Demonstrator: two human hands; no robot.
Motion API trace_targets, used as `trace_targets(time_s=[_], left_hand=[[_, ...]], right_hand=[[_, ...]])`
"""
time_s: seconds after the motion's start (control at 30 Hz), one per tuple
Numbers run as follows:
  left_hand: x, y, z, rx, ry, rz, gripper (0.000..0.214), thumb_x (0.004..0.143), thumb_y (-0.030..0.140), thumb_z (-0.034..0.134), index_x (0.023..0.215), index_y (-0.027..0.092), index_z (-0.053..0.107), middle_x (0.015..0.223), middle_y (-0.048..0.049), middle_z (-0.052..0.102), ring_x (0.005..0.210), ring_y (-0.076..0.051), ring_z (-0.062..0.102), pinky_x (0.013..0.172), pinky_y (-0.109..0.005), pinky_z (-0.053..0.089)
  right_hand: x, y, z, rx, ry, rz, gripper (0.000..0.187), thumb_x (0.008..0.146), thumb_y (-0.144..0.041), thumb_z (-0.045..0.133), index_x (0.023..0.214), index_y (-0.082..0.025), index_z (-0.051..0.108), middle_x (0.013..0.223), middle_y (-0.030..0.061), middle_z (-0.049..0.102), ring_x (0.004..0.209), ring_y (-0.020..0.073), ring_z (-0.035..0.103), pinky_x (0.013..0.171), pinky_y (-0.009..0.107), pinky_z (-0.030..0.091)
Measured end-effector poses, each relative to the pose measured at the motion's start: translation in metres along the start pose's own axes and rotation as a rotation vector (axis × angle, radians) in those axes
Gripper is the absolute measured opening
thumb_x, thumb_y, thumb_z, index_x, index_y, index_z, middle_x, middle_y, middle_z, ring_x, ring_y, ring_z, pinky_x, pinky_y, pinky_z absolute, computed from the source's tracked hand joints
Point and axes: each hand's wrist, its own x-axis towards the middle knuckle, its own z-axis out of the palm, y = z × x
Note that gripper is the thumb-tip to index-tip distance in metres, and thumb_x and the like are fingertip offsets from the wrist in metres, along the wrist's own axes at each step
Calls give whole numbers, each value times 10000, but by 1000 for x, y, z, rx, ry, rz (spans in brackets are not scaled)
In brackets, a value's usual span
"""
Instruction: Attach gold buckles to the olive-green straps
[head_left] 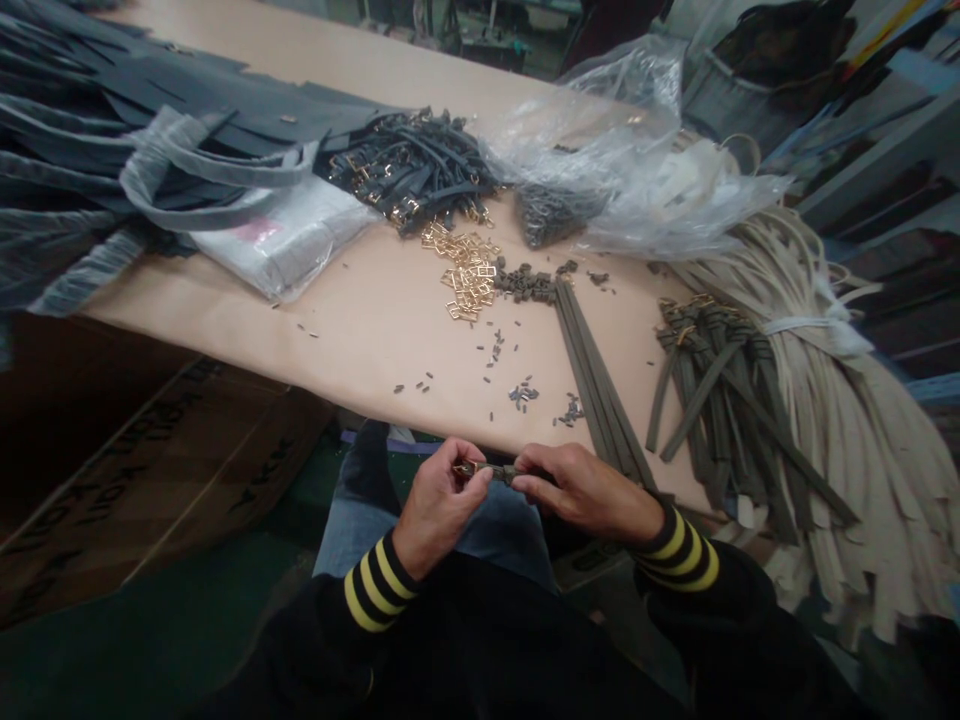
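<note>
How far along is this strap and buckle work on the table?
Looks done: a heap of dark straps with gold buckles fitted. In hand: the left hand and right hand pinch a small strap with a gold buckle. Left: loose gold buckles, olive straps and scattered small metal clips.

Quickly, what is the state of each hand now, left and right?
Left hand: closed, pinching a small gold buckle.
Right hand: closed, pinching a dark olive strap fixed to that buckle.
</note>
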Motion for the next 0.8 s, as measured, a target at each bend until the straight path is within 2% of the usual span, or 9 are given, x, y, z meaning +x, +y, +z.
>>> trace_targets(time_s=[0.17, 0.37, 0.5, 0.6, 0.7, 0.8], left_hand=[[-4, -2, 2, 71, 11, 64, 98, 694, 245, 506, 731, 164, 465, 566, 53, 418, 502, -76, 398, 478, -194, 344], [-6, -2, -1, 97, -22, 57, 98, 710, 251, 490, 753, 170, 456, 577, 52, 415, 502, -80, 398, 480, -200, 339], [-7, 0, -2, 74, -63, 19, 107, 711, 262, 480, 756, 171, 443, 574, 47, 436, 507, -93, 427, 493, -215, 354], [-7, -1, -1, 61, -60, 5, 116, 712, 273, 471, 755, 171, 435, 583, 39, 456, 522, -105, 453, 510, -230, 370], [-6, -4, 1, 62, -22, 9, 116, 715, 274, 465, 754, 170, 430, 581, 45, 439, 517, -102, 450, 510, -230, 368], [-4, -5, 2, 125, 41, 21, 103, 717, 259, 462, 753, 166, 435, 579, 51, 423, 511, -94, 427, 506, -223, 356]], right_hand=[[-2, 0, 7, 295, -78, 39, 106, 791, -177, 402, 725, -142, 477, 589, -9, 541, 476, 72, 478, 474, 176, 369], [0, -2, 15, 307, 77, 34, 86, 739, -162, 436, 662, -146, 472, 533, -48, 414, 486, 70, 363, 463, 181, 295], [1, 1, 23, 402, 84, 53, 112, 744, -215, 448, 657, -148, 469, 517, -57, 361, 469, 67, 320, 436, 179, 264], [1, 5, 28, 383, 103, 46, 129, 760, -233, 441, 667, -149, 471, 524, -52, 375, 476, 74, 346, 448, 187, 287], [2, 3, 30, 240, 221, 23, 64, 755, -194, 445, 731, -148, 484, 592, -21, 458, 541, 100, 431, 525, 215, 355], [1, -4, 30, 64, 498, -8, 45, 738, -170, 461, 766, -147, 488, 724, 42, 520, 690, 152, 495, 639, 265, 400]])
